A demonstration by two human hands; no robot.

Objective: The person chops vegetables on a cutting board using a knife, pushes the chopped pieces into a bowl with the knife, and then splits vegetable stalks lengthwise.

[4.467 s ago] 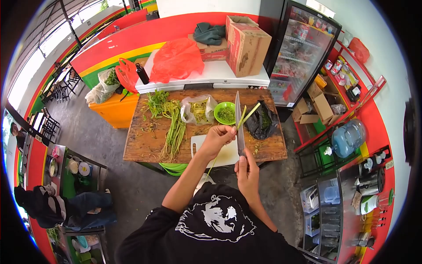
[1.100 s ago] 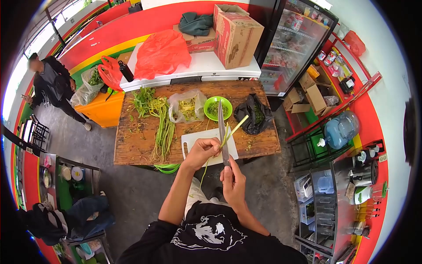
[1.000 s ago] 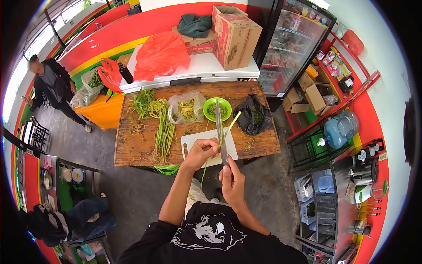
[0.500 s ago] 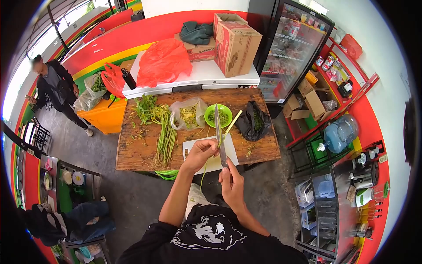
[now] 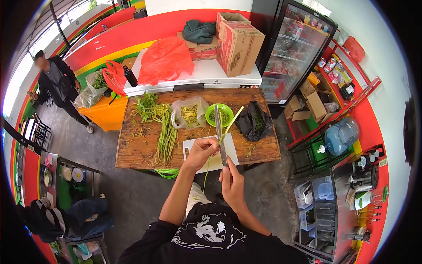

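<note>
My left hand (image 5: 201,153) pinches a thin green stalk (image 5: 235,118) that slants up to the right, with a thin strand (image 5: 206,174) hanging below. My right hand (image 5: 231,184) is closed round the handle of a long knife (image 5: 219,128), blade pointing up and away, touching or very near the stalk by my left fingers. Both are above a white cutting board (image 5: 230,154). Beyond the blade sits a green bowl (image 5: 228,111) with chopped greens. A bundle of leafy stalks (image 5: 165,140) lies left, beside a clear plastic bag (image 5: 177,120) of yellowish trimmings.
A black plastic bag (image 5: 247,128) with greens lies on the wooden table's (image 5: 263,152) right side. Behind are a white chest freezer (image 5: 204,80), cardboard boxes (image 5: 241,48) and a glass-door fridge (image 5: 293,53). A person (image 5: 57,83) stands far left; another person's legs (image 5: 88,215) show lower left.
Hands, knife and stalk keep almost the same pose. The stalk's upper end has shifted slightly up and right. The view has moved a little, and the standing person's head has turned or shifted slightly.
</note>
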